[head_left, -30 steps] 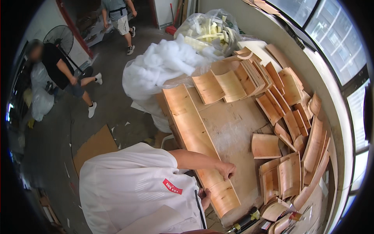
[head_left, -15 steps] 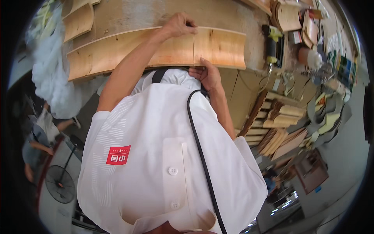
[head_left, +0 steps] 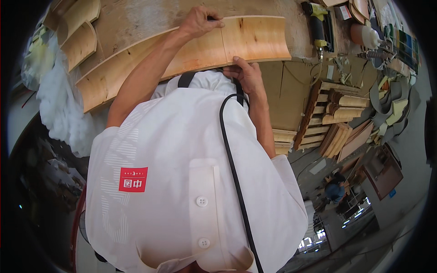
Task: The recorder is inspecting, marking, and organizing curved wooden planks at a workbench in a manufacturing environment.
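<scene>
— What lies around the bench point(head_left: 136, 22)?

— Smaller curved wood pieces point(head_left: 79, 34) at the far left, white wadding point(head_left: 63, 109) beside them, a power tool point(head_left: 318, 22) to the right. The white shirt point(head_left: 182, 182) blocks much of the view.

— And the long curved board point(head_left: 191, 50)?

— Smooth, pale, bowed plywood lying across the bench. The left hand point(head_left: 200, 20) presses on its far edge, fingers curled; the right hand point(head_left: 246, 75) grips its near edge, thumb on top.

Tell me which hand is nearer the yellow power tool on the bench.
Right. The right hand grips the near edge of the curved wooden panel, closer to the yellow power tool; the left hand rests on the panel's far edge, further left.
</scene>
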`<state>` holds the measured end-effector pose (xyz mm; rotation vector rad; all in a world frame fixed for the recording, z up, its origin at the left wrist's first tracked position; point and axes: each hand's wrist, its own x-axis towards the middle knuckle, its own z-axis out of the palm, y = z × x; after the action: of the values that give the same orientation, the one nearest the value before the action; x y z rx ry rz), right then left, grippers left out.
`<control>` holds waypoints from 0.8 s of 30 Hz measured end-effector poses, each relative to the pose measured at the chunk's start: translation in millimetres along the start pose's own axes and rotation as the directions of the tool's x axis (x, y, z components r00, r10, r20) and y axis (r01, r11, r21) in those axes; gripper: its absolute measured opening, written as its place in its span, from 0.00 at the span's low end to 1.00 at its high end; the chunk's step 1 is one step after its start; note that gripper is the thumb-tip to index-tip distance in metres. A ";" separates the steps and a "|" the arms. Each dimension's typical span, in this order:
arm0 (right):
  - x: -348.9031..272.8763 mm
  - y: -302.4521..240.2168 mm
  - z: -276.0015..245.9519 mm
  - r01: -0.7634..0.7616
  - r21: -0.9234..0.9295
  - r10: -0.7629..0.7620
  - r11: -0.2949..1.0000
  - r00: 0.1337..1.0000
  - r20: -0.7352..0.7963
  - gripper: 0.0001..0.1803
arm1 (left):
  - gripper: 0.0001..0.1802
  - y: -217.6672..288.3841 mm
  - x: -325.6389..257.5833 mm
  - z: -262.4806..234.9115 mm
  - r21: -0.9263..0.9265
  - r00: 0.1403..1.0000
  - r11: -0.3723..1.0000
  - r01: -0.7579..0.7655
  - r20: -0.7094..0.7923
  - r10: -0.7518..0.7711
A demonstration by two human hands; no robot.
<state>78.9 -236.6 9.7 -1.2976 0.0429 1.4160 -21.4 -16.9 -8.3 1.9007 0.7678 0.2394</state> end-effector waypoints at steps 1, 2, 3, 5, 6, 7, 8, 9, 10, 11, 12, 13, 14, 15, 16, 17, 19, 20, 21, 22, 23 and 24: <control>-0.1 0.0 1.0 0.001 0.000 -0.001 1.000 1.000 -0.001 0.18 | 0.18 -2.6 0.0 -0.1 0.000 1.000 1.000 -0.001 0.001 0.001; -0.6 0.0 1.9 0.001 -0.014 -0.001 1.000 1.000 -0.004 0.17 | 0.18 -4.8 -0.5 0.4 -0.012 1.000 1.000 -0.010 -0.002 0.010; -0.6 -0.3 2.9 0.001 -0.029 -0.001 1.000 1.000 -0.006 0.16 | 0.18 -7.0 -0.6 0.3 -0.024 1.000 1.000 -0.019 -0.006 0.019; -0.9 2.8 0.7 0.007 -0.025 -0.007 1.000 1.000 -0.014 0.16 | 0.18 -7.2 -1.5 3.4 -0.021 1.000 0.999 -0.029 -0.011 0.029; -1.6 4.7 -0.6 0.012 -0.020 -0.013 1.000 1.000 -0.017 0.15 | 0.18 -7.4 -2.1 5.0 -0.016 0.999 0.999 -0.038 -0.017 0.038; -1.0 5.1 1.0 0.013 -0.016 -0.013 1.000 1.000 -0.013 0.15 | 0.18 -11.9 -1.6 4.1 -0.010 0.999 0.999 -0.038 -0.018 0.038; -0.8 5.9 2.3 0.012 -0.019 -0.012 1.000 1.000 -0.010 0.15 | 0.17 -16.7 -1.4 4.1 -0.006 0.999 0.999 -0.049 -0.016 0.049; -0.9 7.0 3.0 0.011 -0.021 -0.011 1.000 1.000 -0.008 0.15 | 0.17 -21.7 -1.6 3.9 -0.001 0.998 0.998 -0.060 -0.014 0.060; -0.6 6.6 3.8 0.021 -0.010 -0.021 1.000 1.000 -0.015 0.15 | 0.17 -19.1 -0.2 3.3 0.004 0.998 0.998 -0.070 -0.002 0.070; -1.5 6.7 3.7 0.005 -0.008 -0.006 1.000 0.999 -0.041 0.15 | 0.17 -16.7 -1.0 4.8 -0.020 0.998 0.998 -0.060 0.002 0.060; -2.4 7.3 3.4 -0.012 -0.004 0.012 1.000 0.998 -0.067 0.16 | 0.16 -14.8 -1.1 5.8 -0.042 0.999 0.998 -0.047 0.009 0.047; -2.7 5.5 4.2 0.001 0.006 -0.001 1.000 0.998 -0.063 0.16 | 0.16 -13.6 -0.1 3.0 -0.029 0.998 0.998 -0.059 0.012 0.059; -3.2 3.8 4.6 0.005 -0.001 -0.005 1.000 0.999 -0.052 0.16 | 0.16 -12.7 0.5 0.6 -0.043 0.997 0.997 -0.068 0.022 0.069; -3.1 2.8 5.5 0.009 -0.008 -0.009 1.000 0.999 -0.042 0.16 | 0.16 -12.2 1.4 -2.5 -0.057 0.996 0.995 -0.077 0.032 0.078; -3.6 1.3 6.2 0.012 0.002 -0.012 1.000 0.999 -0.043 0.16 | 0.16 -12.9 2.7 -3.2 -0.050 0.996 0.996 -0.079 0.040 0.081; -3.7 -0.4 7.2 0.006 -0.004 -0.006 1.000 0.999 -0.054 0.17 | 0.16 -13.7 4.2 -4.3 -0.080 0.995 0.994 -0.075 0.054 0.080; -3.7 -2.1 7.4 0.003 -0.003 -0.004 1.000 0.998 -0.067 0.17 | 0.16 -13.0 6.6 -5.9 -0.105 0.994 0.992 -0.073 0.075 0.081; -3.3 -2.7 6.5 -0.007 -0.012 0.006 1.000 0.998 -0.069 0.18 | 0.16 -11.4 7.0 -6.4 -0.112 0.995 0.993 -0.042 0.088 0.052; -2.8 -3.5 6.2 -0.016 -0.022 0.015 1.000 0.997 -0.070 0.18 | 0.16 -9.6 7.4 -7.0 -0.118 0.995 0.993 -0.012 0.100 0.024; -3.5 -2.8 6.5 -0.013 -0.014 0.012 1.000 0.997 -0.074 0.18 | 0.16 -9.7 6.6 -6.1 -0.114 0.994 0.993 -0.014 0.108 0.026; -3.9 -2.7 7.0 -0.015 -0.024 0.013 1.000 0.997 -0.079 0.18 | 0.16 -9.8 5.8 -5.1 -0.104 0.995 0.995 0.001 0.095 0.009; -4.1 -3.3 7.5 -0.017 -0.035 0.014 0.999 0.996 -0.083 0.18 | 0.16 -9.6 5.6 -4.6 -0.093 0.997 0.996 0.016 0.081 -0.008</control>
<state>75.3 -233.3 17.4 -1.3874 0.0841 1.3813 -23.2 -7.4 -15.6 1.8055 0.7014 0.1868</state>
